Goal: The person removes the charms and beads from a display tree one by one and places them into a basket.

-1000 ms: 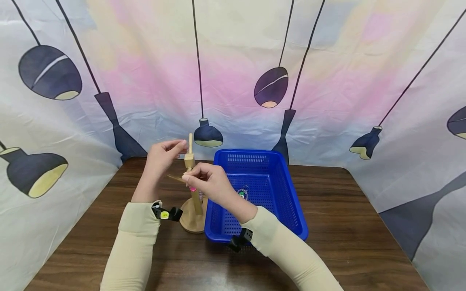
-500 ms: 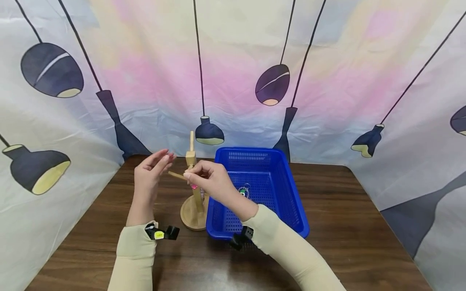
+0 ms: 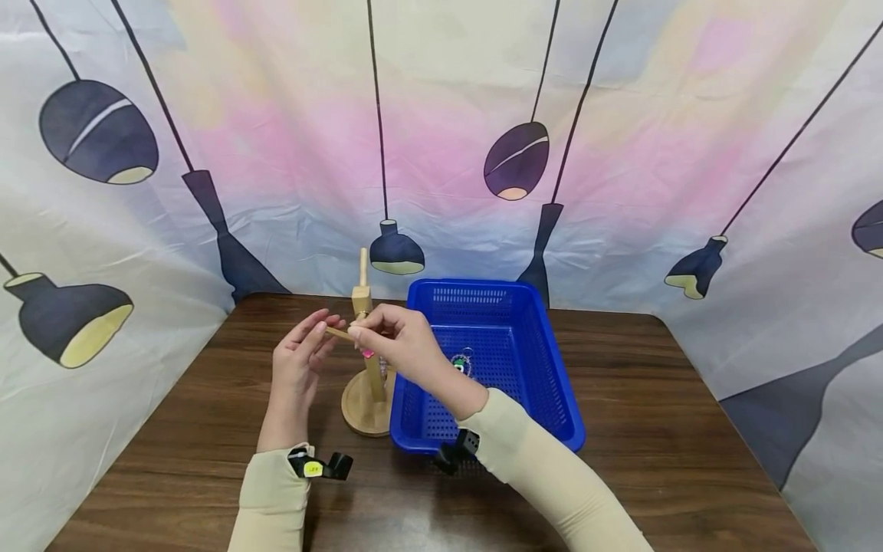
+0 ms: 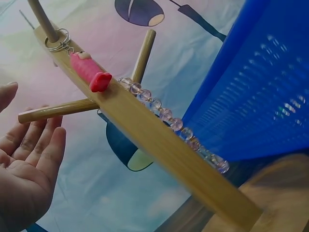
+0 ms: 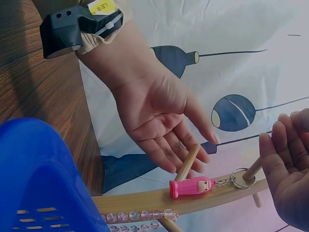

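Observation:
A wooden stand (image 3: pixel 374 376) with pegs rises from a round base. A pink figure keychain (image 4: pixel 89 70) hangs by its metal ring from the front peg (image 4: pixel 43 19). From the right peg (image 4: pixel 145 55) hangs a bracelet (image 4: pixel 165 114) of clear and pale pink beads. With thumb and fingers, my right hand (image 3: pixel 400 345) pinches the front peg's end, just beyond the ring; the thumb is hidden in the right wrist view. My left hand (image 3: pixel 297 364) is at the left peg (image 4: pixel 58 110), palm up, its fingers loosely spread right by the tip.
A blue plastic basket (image 3: pixel 555 368) stands right of the stand, its left rim close to the round base (image 3: pixel 359 414). Inside lies a beaded trinket with a green and white piece (image 3: pixel 460 366). The brown wooden table (image 3: pixel 641 429) ends at a printed curtain (image 3: pixel 448 115).
My left hand has come away from the stand's top, dropped to the left, then moved right to the left peg's tip. My right hand stays at the front peg.

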A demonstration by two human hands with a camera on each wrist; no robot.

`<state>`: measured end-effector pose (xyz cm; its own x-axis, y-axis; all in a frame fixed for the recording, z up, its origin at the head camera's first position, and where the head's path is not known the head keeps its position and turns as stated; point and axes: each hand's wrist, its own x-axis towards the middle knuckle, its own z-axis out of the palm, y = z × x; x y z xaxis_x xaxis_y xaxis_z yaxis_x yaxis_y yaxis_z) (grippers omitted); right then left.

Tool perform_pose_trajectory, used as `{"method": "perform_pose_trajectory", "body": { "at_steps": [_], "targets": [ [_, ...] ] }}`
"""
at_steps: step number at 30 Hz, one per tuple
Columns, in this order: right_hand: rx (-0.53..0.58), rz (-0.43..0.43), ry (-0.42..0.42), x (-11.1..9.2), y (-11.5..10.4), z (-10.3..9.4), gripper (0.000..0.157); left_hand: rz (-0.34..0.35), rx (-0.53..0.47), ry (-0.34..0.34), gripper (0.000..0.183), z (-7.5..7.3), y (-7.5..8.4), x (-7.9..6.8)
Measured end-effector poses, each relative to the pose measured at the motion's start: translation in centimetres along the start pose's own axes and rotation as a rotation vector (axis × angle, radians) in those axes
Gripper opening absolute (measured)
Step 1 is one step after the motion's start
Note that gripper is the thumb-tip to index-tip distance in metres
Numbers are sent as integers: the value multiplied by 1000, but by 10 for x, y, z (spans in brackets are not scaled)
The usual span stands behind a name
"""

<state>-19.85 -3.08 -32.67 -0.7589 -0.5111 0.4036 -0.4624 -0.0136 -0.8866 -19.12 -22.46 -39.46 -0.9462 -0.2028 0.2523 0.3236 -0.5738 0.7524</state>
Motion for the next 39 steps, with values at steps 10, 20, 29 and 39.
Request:
{"method": "perform_pose_trajectory", "body": {
  "at_steps": [10,20,29,39],
  "targets": [
    [10,6,-6,0,0,0,14,-11,-156,-71,21,-4,-10,-2],
    [27,6,-5,0,0,0,13,-44,-195,-72,19,-2,-21,-2],
    [24,14,0,-1,-1,0,14,-50,-206,-29,15,1,-30,0],
    [8,10,8,0,-1,0,13,-25,-76,92,15,4,-32,1]
  ]
}}
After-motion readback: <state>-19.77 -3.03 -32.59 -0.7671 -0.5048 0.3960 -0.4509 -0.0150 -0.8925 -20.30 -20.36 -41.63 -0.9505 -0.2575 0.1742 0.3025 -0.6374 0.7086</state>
